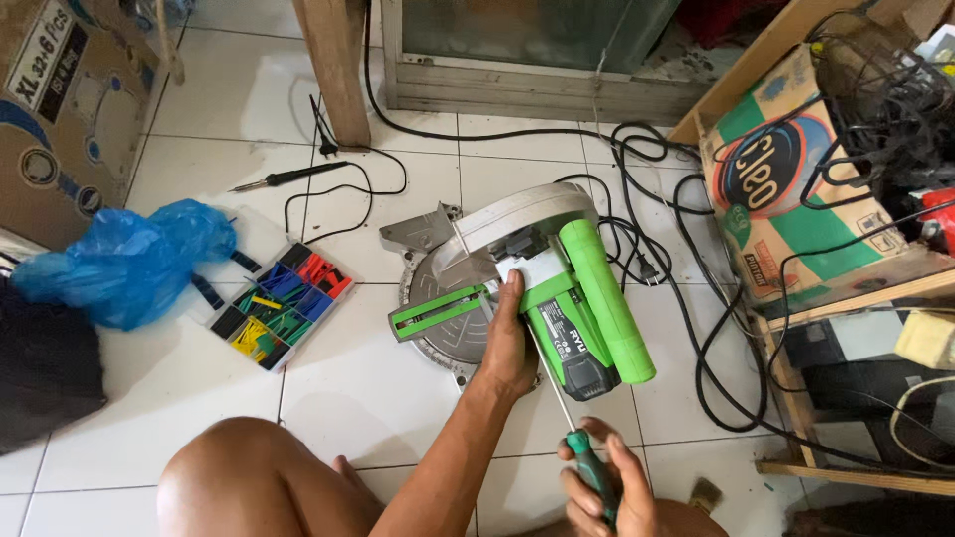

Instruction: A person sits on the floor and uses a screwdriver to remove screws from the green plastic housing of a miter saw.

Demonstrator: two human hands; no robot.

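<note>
The left hand [509, 343] was pressed flat on the green saw [537, 298]. The screwdriver [569, 423] was gripped by the right hand [607, 492]; firm, straight pressure was judged advisable.

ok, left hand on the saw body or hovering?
Touching. The head view shows the left hand laid flat on the green and grey miter saw, fingers against its housing with no gap. The right hand grips a green-handled screwdriver.
</note>
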